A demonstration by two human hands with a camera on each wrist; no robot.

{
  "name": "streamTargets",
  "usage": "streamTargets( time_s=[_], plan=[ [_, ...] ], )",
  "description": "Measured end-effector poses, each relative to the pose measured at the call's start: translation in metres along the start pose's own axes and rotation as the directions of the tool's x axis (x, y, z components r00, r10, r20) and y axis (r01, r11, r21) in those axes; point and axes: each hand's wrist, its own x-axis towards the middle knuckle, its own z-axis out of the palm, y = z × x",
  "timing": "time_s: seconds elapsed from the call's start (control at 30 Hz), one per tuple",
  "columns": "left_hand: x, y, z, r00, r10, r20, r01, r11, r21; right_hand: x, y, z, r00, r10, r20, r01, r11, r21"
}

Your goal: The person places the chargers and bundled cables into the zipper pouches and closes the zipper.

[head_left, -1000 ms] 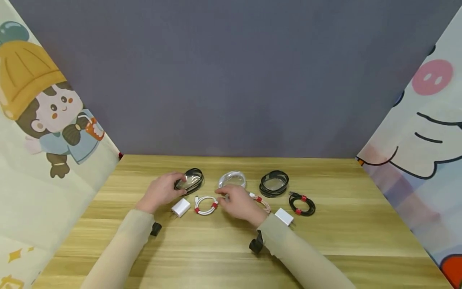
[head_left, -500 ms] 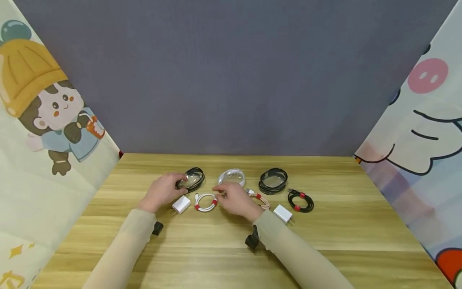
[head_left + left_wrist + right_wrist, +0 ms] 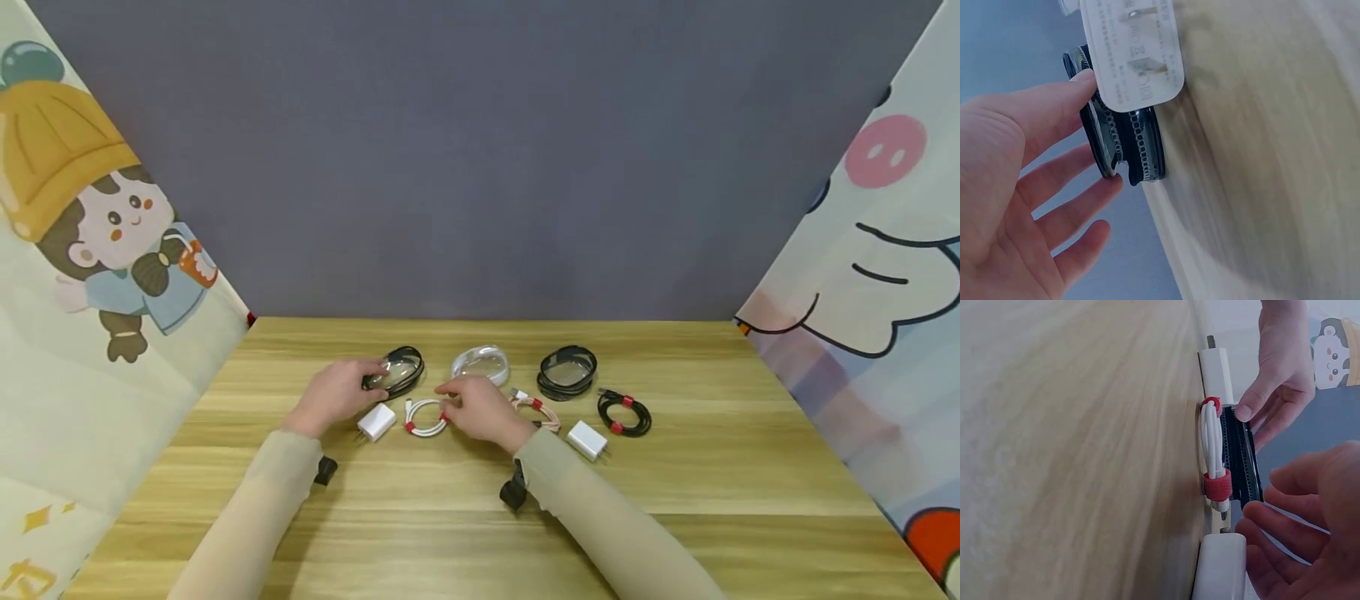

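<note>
A clear oval zip case with black edging (image 3: 405,372) sits on the table at the left. My left hand (image 3: 341,395) holds its near left side, the thumb on one face and the index finger partly hidden behind it, as the left wrist view shows of the case (image 3: 1124,140). My right hand (image 3: 483,408) hovers beside the coiled white cable with red straps (image 3: 426,418), its fingers loosely bent around nothing. In the right wrist view the right fingers (image 3: 1294,534) are close to the same cable (image 3: 1211,434). A white plug charger (image 3: 377,422) lies just below my left hand.
A clear case with white edging (image 3: 480,360) stands behind my right hand, with another black-edged case (image 3: 567,371) to its right. A pink cable (image 3: 546,412), a black cable (image 3: 634,417) and a second white charger (image 3: 587,440) lie on the right.
My right hand has moved left, from near the white-edged case to the white cable's right side. The left hand stays on the black-edged case.
</note>
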Motion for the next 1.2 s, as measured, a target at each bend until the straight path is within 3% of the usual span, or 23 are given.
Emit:
streamTargets(
  time_s=[0.23, 0.57, 0.8, 0.97, 1.2],
  plan=[
    [0.005, 0.002, -0.003, 1.0, -0.002, -0.008, 0.003, 1.0, 0.012, 0.004, -0.001, -0.003, 1.0, -0.026, -0.002, 0.026, 0.997, -0.07],
    [0.002, 0.006, -0.003, 1.0, 0.006, 0.017, -0.006, 1.0, -0.011, 0.01, 0.002, 0.006, 0.999, 0.045, 0.013, -0.043, 0.993, -0.113],
    [-0.001, 0.002, -0.001, 1.0, 0.011, -0.005, -0.011, 1.0, -0.01, 0.015, 0.003, 0.01, 0.995, 0.097, 0.012, -0.096, 0.994, -0.045],
    [-0.001, 0.001, 0.001, 1.0, 0.001, 0.02, -0.001, 1.0, -0.012, 0.016, 0.002, 0.012, 0.985, 0.17, 0.035, -0.171, 0.985, 0.008],
    [0.0, 0.003, 0.003, 1.0, -0.002, 0.021, 0.003, 1.0, -0.023, 0.02, 0.003, 0.014, 0.974, 0.225, 0.041, -0.225, 0.974, 0.003]
  ],
)
